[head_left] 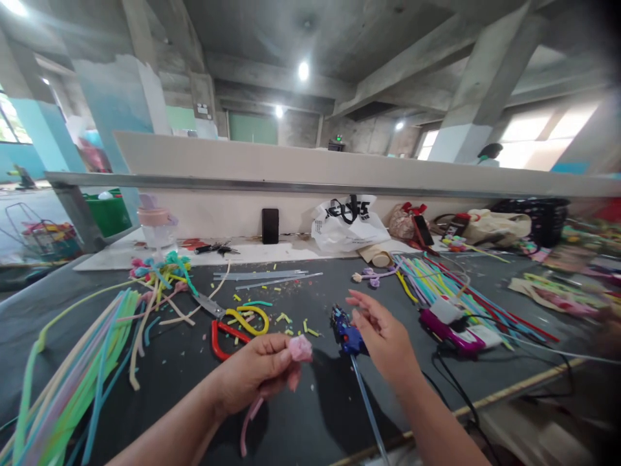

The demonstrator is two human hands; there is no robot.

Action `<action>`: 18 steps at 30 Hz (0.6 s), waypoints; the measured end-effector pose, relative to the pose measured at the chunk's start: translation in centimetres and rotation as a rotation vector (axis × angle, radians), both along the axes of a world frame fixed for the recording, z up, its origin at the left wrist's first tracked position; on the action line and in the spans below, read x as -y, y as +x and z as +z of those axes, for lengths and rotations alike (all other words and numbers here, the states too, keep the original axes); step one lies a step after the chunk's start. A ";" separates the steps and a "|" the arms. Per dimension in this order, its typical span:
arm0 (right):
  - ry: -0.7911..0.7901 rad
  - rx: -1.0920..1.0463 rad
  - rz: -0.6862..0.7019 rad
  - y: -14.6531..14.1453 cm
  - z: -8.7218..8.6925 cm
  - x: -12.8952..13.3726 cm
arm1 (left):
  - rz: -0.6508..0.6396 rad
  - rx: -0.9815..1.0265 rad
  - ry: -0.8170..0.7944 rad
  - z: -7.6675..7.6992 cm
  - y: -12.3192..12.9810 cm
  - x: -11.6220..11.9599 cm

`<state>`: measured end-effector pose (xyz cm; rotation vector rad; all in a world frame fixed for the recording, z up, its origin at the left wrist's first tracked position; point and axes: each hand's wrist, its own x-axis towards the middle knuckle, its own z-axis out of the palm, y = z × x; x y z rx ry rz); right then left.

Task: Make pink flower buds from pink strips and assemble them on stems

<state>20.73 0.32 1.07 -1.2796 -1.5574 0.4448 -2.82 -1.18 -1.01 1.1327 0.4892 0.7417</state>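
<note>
My left hand (264, 369) is closed in a pinch on a small pink pipe-cleaner flower (301, 348). The flower's fuzzy pink stem (250, 424) hangs below my palm. My right hand (383, 333) is open beside a dark blue hot glue gun (352, 338), its fingers bent loosely and apart; whether the palm touches the gun I cannot tell. A clear glue stick (367, 404) runs from the gun toward the table's front edge. Behind my left hand lie scissors (233, 320) with one red and one yellow handle, blades pointing left.
Pipe-cleaner bundles lie at left (104, 356) and right (444, 291). Finished twisted flowers (162, 272) are piled at back left. Small yellow offcuts (310, 329) dot the dark table. A purple-and-white device (458, 330) with cords sits right. A phone (270, 225) and white bag (347, 223) stand behind.
</note>
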 end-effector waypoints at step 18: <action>0.100 0.291 -0.033 0.3 -1.1 0.3 | 0.205 0.176 -0.161 -0.2 0.2 -0.2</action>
